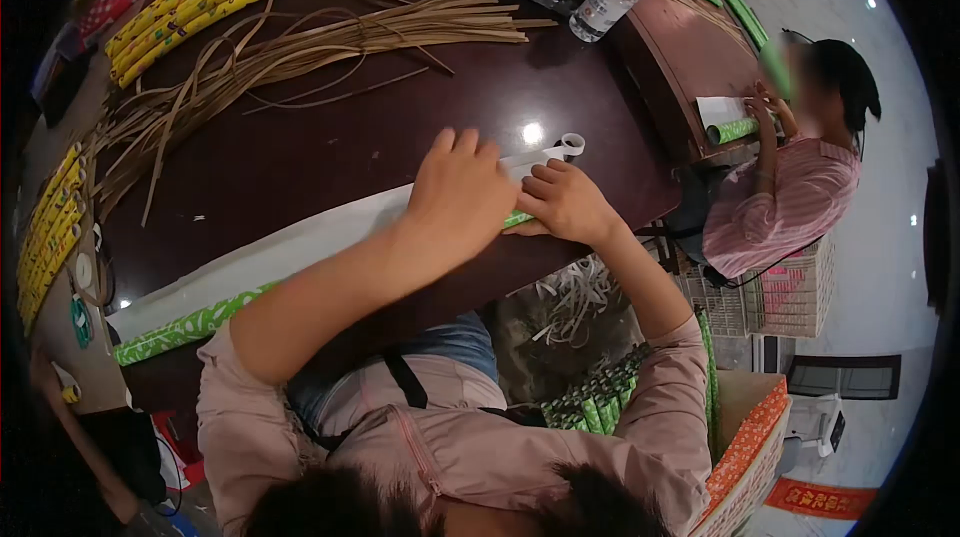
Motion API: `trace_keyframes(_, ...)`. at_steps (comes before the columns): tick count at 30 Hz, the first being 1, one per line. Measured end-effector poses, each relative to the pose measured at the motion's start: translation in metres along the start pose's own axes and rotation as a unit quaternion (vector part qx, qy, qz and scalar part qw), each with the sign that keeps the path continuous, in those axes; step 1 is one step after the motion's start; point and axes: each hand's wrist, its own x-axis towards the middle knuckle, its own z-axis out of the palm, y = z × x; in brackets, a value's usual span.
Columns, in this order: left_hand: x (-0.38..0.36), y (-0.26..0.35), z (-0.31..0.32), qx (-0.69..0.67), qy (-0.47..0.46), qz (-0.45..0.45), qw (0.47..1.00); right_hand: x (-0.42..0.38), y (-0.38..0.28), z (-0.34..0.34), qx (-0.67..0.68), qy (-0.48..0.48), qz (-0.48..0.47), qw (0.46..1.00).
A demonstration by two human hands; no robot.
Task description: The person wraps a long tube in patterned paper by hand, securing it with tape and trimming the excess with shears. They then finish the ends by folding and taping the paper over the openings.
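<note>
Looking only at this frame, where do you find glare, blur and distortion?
Head view: white glare on the dark table near the right hand; head view: a blurred patch on the co-worker at right; head view: fisheye curving, with black corners.

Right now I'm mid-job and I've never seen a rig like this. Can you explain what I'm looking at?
There's no machine here, just a person's bare hands. The single picture comes from a camera on their head, looking forward and down.

The left hand lies over a long white sheet, blurred. The right hand curls at the far end of a green patterned roll; how firmly it grips, I can't tell. White tape lies just beyond it.

On the dark table are also brown strips, yellow patterned tubes and a clear bottle. Another person sits at the right.
</note>
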Motion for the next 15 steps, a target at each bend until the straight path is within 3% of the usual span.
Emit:
trace_keyframes(4,0.089,-0.008,0.041,-0.08,0.016,-0.04,0.996,0.001,-0.005,-0.002,0.016,0.009,0.016,1.0)
trace_keyframes(6,0.114,0.005,0.051,-0.225,-0.142,-0.089,0.96,-0.002,-0.006,0.0,0.017,0.048,0.019,0.999)
trace_keyframes(11,0.116,0.007,0.08,-0.278,-0.061,-0.097,0.954,-0.006,-0.033,-0.014,-0.022,0.021,0.113,0.993)
trace_keyframes(13,0.116,0.002,0.082,-0.3,-0.051,-0.1,0.947,-0.004,-0.038,-0.022,-0.089,0.083,0.141,0.983)
trace_keyframes(15,0.116,-0.002,0.082,-0.363,-0.071,-0.117,0.922,-0.013,-0.023,-0.034,0.005,0.13,0.168,0.977)
